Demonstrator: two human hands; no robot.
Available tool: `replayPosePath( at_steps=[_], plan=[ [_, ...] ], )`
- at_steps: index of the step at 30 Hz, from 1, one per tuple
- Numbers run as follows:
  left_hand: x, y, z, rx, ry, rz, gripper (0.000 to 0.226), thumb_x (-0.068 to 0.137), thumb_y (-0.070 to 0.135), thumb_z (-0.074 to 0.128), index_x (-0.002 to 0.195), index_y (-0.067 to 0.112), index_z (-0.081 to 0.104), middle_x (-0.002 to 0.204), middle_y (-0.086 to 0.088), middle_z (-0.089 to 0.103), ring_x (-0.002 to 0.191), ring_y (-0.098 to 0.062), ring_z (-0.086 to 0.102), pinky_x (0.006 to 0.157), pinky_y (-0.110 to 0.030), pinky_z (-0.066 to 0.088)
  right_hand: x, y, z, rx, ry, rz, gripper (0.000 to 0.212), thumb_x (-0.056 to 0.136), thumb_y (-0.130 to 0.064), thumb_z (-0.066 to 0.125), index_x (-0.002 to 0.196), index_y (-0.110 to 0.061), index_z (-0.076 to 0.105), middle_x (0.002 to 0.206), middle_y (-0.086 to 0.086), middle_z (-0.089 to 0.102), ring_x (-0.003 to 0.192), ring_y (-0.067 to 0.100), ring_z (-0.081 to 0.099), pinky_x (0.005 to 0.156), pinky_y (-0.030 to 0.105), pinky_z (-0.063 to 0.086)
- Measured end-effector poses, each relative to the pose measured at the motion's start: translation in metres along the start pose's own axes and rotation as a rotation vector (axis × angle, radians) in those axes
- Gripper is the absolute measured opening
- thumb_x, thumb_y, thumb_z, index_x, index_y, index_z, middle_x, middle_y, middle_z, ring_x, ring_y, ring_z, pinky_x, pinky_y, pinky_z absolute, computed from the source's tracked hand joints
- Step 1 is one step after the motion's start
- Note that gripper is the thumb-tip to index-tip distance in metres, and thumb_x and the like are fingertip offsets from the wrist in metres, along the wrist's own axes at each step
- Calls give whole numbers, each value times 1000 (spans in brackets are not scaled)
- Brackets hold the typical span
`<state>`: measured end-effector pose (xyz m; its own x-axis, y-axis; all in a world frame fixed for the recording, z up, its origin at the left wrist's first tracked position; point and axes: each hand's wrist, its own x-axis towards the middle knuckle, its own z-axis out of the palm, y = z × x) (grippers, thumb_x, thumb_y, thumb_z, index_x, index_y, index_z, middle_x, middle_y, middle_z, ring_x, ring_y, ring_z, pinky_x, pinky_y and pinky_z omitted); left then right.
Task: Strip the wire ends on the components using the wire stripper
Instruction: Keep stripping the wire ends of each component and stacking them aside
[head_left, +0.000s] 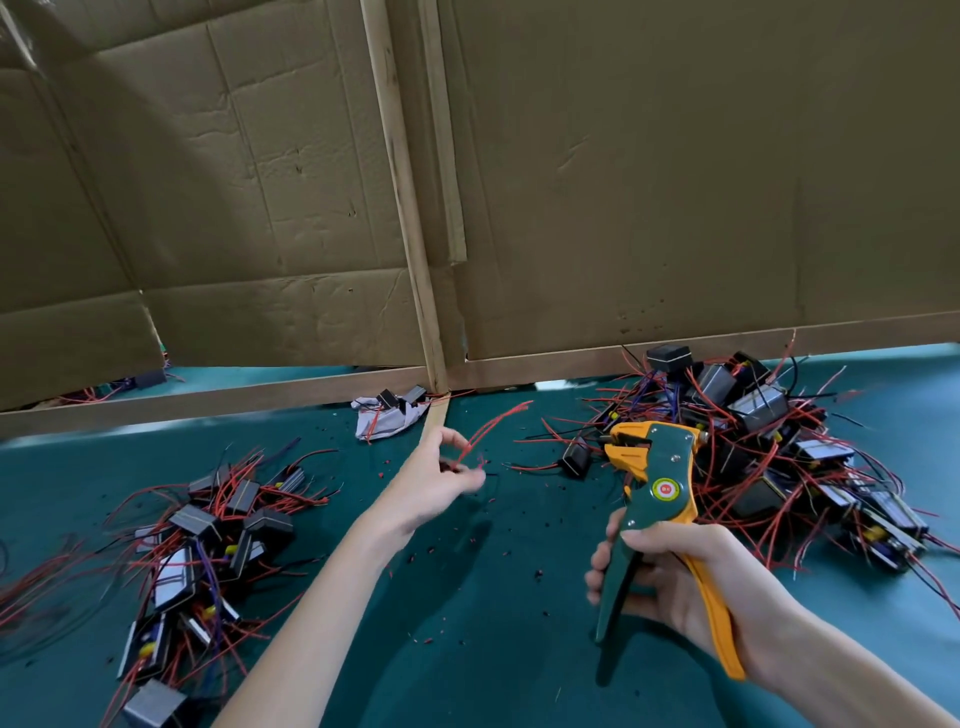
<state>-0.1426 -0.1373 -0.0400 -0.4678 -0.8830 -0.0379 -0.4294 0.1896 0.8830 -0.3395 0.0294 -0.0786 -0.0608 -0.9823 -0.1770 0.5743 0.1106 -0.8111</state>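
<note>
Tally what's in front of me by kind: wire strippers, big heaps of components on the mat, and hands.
wire stripper: 1
big heaps of components: 2, left heap and right heap
hands: 2, left hand pinching a red wire, right hand gripping the wire stripper
Total: 5

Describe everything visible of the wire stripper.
The wire stripper is a pistol-shaped tool, seemingly plastic and metal: green body, orange front jaw piece, round red-and-yellow sticker, one green handle, one orange. It is held head-up above the green mat, nose pointing left. The right hand grips both handles; no wire visibly sits in it.
</note>
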Motion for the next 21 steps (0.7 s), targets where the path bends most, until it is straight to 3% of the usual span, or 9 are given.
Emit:
replayPosePath(
  at_steps=[2, 5, 7, 8, 10, 12, 15, 19, 21],
  plan=[
    [-2, -5, -1, 115, -169, -80, 33, 79, 10, 67, 100, 29, 51, 107, -4, 53, 92, -18, 51, 84, -29, 41, 0, -1, 1, 7, 10, 4, 22, 53, -5, 75, 75, -3, 75, 82, 27, 65, 75, 44, 68, 68, 50, 58],
    [-5, -2, -7, 345, -346, -154, 34, 69, 51, 62, 97, 31, 61, 110, 3, 54, 108, -16, 47, 101, -32, 36, -3, -3, 3, 25, 14, 4, 16, 60, -4, 68, 75, 0, 73, 82, 28, 65, 73, 44, 67, 66, 50, 58],
    [-6, 5, -13, 303, -368, -173, 50, 76, 73, 51, 85, 28, 70, 97, 10, 60, 92, -8, 55, 91, -28, 39, -6, -5, 5, 37, -1, 2, 16, 61, -3, 68, 76, 2, 73, 82, 29, 64, 73, 43, 67, 65, 49, 58],
    [-5, 7, -16, 296, -345, -169, 55, 84, 73, 44, 79, 26, 73, 95, 11, 63, 83, -5, 56, 86, -26, 41, -7, -5, 5, 39, -11, 3, 17, 61, -2, 67, 77, 2, 72, 82, 29, 64, 72, 43, 67, 65, 49, 58],
    [-1, 6, -15, 358, -234, -117, 50, 93, 61, 41, 79, 22, 69, 95, 5, 67, 75, -6, 60, 78, -25, 46, -8, -5, 6, 37, -25, 8, 21, 60, 6, 67, 80, 3, 71, 82, 29, 64, 72, 44, 67, 65, 49, 58],
    [0, 0, -6, 465, -69, -61, 35, 89, 54, 56, 88, 20, 56, 95, 3, 67, 83, -12, 62, 74, -29, 47, -7, -4, 5, 33, -23, 16, 26, 55, 5, 68, 81, 3, 69, 81, 29, 64, 71, 43, 67, 64, 48, 58],
    [-3, -8, 14, 502, 63, -2, 38, 80, 45, 72, 98, 21, 49, 89, 8, 68, 85, -14, 61, 71, -32, 44, -4, -3, 5, 24, -14, 28, 20, 55, 2, 68, 74, -2, 74, 79, 27, 65, 71, 42, 68, 64, 48, 58],
    [0, -10, 23, 317, 139, 95, 17, 86, 17, 69, 94, 19, 55, 70, 10, 70, 73, -8, 66, 67, -20, 45, -3, -4, 4, 9, -38, 15, 36, 41, -7, 83, 75, -4, 75, 80, 27, 65, 73, 43, 68, 66, 48, 58],
    [0, -5, 19, 74, 104, 113, 12, 88, 5, 65, 92, 15, 59, 78, 2, 71, 65, -7, 69, 68, -17, 46, -5, -5, 4, 3, -57, 2, 37, 41, -8, 85, 77, -4, 75, 81, 27, 66, 74, 43, 68, 67, 48, 58]
  ],
)
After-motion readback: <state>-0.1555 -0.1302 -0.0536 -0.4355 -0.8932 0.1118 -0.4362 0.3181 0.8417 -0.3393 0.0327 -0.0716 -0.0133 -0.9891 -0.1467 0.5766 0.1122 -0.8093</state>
